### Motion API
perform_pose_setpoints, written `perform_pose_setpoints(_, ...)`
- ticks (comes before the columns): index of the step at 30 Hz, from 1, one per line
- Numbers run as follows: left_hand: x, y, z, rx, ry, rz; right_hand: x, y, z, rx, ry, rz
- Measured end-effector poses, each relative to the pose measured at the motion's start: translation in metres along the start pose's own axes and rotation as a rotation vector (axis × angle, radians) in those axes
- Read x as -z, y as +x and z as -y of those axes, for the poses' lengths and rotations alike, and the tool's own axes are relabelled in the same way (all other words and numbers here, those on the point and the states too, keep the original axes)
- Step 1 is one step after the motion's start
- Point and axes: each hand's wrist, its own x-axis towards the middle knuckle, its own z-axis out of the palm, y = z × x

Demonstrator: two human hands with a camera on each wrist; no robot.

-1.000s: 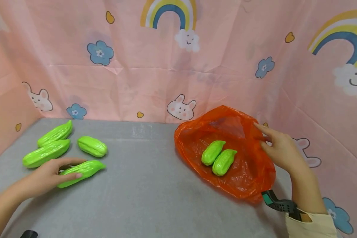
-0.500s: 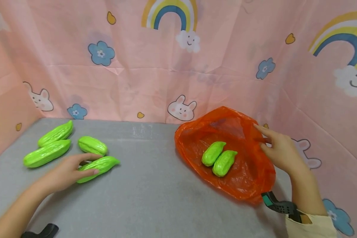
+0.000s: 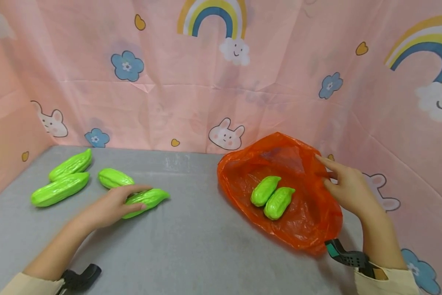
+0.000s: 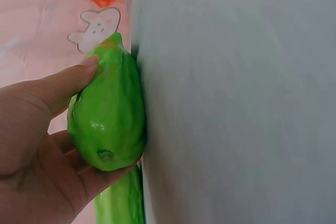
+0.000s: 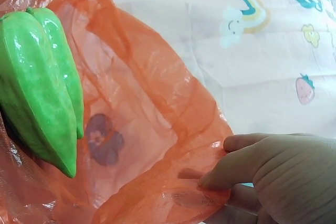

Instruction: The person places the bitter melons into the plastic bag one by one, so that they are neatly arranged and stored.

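Observation:
My left hand (image 3: pixel 108 208) grips a bright green bitter melon (image 3: pixel 150 199) between thumb and fingers, low over the grey table. In the left wrist view the melon's blunt stem end (image 4: pixel 106 155) faces the camera, and its pointed tip aims away. On the right, my right hand (image 3: pixel 350 189) pinches the edge of a red plastic bag (image 3: pixel 311 213), thumb against fingers, some of them behind the film. The bag's mouth gapes toward me. Inside lie two more bitter melons side by side, one left (image 3: pixel 264 191) and one right (image 3: pixel 278 203).
At the left of the table (image 3: pixel 191 246) lie a back melon (image 3: pixel 70 165), a longer one (image 3: pixel 60 189) touching it, and a third (image 3: pixel 114 178) just behind my left hand. A pink printed cloth (image 3: pixel 162 110) walls the back and sides.
My left hand has slid rightward and slightly back with its bitter melon, away from the melons on the far left. The right hand and the bag stay in place.

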Motion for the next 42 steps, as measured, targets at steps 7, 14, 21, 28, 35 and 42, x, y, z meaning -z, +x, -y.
perform_pose_setpoints(7,-0.010,0.021,-0.012,0.001,-0.004,0.015,0.001,0.000,0.003,-0.015,0.011,0.013)
perform_pose_setpoints(14,-0.016,0.042,-0.024,0.019,-0.022,0.043,0.000,-0.001,0.003,-0.015,0.001,0.007)
perform_pose_setpoints(21,-0.026,0.065,-0.040,0.042,0.061,0.060,0.001,-0.001,0.003,-0.024,0.006,0.021)
perform_pose_setpoints(28,-0.032,0.087,-0.053,0.060,0.054,0.103,0.000,-0.001,0.004,-0.025,0.004,0.023)
perform_pose_setpoints(35,-0.040,0.110,-0.051,0.021,-0.007,0.110,0.001,-0.001,0.003,-0.015,0.004,0.016)
perform_pose_setpoints(42,-0.047,0.119,-0.049,-0.002,-0.060,0.057,0.002,-0.002,0.001,-0.008,-0.010,-0.009)
